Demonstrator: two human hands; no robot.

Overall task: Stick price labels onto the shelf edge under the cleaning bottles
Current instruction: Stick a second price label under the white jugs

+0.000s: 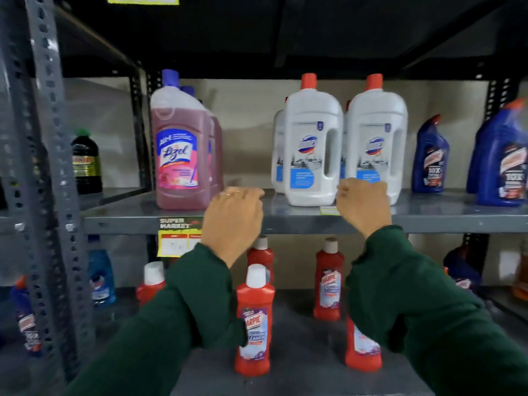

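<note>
A yellow price label [175, 238] hangs from the grey shelf edge [457, 222] under the pink Lizol bottle [180, 155]. My left hand [233, 221] is curled at the shelf edge just right of that label, its fingertips hidden. My right hand [363, 207] is curled at the shelf edge below the two white Domex bottles [313, 147]. A small yellowish label corner [328, 210] shows on the shelf top just left of my right hand; whether the fingers grip it is unclear.
Blue toilet cleaner bottles [430, 158] stand at the right of the shelf. A dark bottle with a green cap [85, 162] stands in the left bay. Red Harpic bottles [254, 324] fill the shelf below. A perforated grey upright [48, 167] stands at the left.
</note>
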